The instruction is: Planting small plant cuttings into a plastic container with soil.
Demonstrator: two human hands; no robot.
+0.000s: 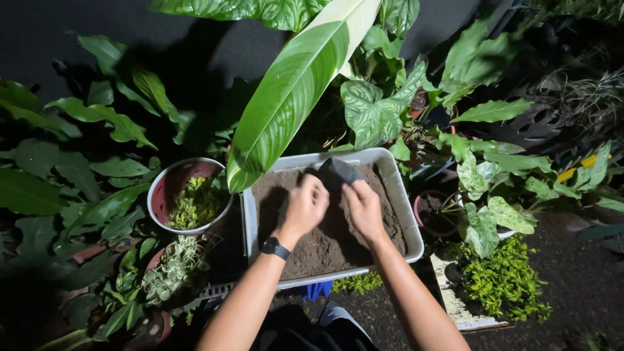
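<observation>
A white rectangular tray (411, 224) filled with dark brown soil sits in front of me among potted plants. Both my hands are over the soil. My left hand (305, 207), with a black watch on the wrist, is curled with its fingers closed near the tray's far middle. My right hand (364, 207) is beside it, fingers up against a dark grey trowel blade (342, 170) that points toward the tray's far rim. The trowel's handle is hidden by my hands, so which hand grips it is unclear.
A round reddish pot (170, 185) with small yellow-green plants stands left of the tray. A big variegated leaf (292, 84) hangs over the tray's far left corner. An empty brown pot (434, 214) and leafy plants crowd the right side. Dark ground lies beyond.
</observation>
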